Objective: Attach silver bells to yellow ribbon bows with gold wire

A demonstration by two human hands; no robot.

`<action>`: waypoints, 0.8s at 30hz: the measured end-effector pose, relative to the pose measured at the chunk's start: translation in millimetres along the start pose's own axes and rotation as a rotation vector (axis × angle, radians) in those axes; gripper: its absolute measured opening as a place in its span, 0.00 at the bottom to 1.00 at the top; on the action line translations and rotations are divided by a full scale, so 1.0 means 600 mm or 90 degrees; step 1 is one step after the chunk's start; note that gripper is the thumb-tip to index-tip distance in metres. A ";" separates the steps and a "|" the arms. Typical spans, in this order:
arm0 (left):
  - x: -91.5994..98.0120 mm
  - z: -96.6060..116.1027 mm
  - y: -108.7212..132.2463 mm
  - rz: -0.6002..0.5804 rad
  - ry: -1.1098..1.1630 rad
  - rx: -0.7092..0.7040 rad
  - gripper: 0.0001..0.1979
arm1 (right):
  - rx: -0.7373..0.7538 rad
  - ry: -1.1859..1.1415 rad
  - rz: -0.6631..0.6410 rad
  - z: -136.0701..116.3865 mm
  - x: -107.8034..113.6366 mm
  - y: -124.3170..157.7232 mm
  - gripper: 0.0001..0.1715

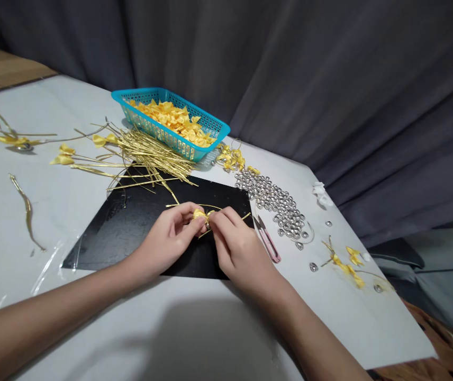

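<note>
Over a black board (pixel 103 233), my two hands meet at a small yellow ribbon bow (pixel 199 214). My left hand (pixel 173 233) pinches the bow between thumb and fingers. From the other side my right hand (pixel 236 241) closes its fingertips on the bow's right edge, where gold wire seems to pass. Part of the bow is hidden by the fingers. Gold wire ends (pixel 247 215) stick out past the right hand. Just right of that hand lies a pair of pink-handled thread snips (pixel 266 241).
A blue basket (pixel 151 120) of yellow bows stands at the back, with a heap of gold wires (pixel 153 153) before it. Silver heart-shaped beads (pixel 272 198) spread to the right. Loose bows (pixel 347 267) lie at the right; wired pieces (pixel 16 140) lie at the left.
</note>
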State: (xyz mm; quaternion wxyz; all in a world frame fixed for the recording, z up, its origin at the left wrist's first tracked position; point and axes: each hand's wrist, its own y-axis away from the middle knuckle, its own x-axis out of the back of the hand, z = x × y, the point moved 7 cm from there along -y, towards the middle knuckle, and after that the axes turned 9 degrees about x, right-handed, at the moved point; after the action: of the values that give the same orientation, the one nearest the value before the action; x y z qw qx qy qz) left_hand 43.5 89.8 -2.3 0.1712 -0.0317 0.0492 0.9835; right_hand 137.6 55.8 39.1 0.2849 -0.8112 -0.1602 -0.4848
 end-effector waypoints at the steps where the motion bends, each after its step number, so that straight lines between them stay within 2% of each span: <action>1: 0.000 0.001 0.000 -0.004 0.001 0.001 0.07 | 0.006 0.011 -0.011 -0.001 -0.001 0.000 0.12; 15: 0.004 -0.004 -0.001 0.005 0.014 0.003 0.07 | 0.131 0.133 -0.086 -0.009 0.001 -0.005 0.15; 24: -0.002 -0.015 -0.007 -0.042 0.119 0.098 0.09 | 0.181 0.222 -0.109 -0.004 0.005 -0.001 0.17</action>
State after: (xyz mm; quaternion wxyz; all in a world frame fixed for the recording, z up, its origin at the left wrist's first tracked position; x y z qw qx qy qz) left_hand 46.4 92.7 -11.3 0.2003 -0.1116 0.1394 0.9633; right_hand 137.0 54.8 42.6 0.3778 -0.6503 -0.2432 -0.6125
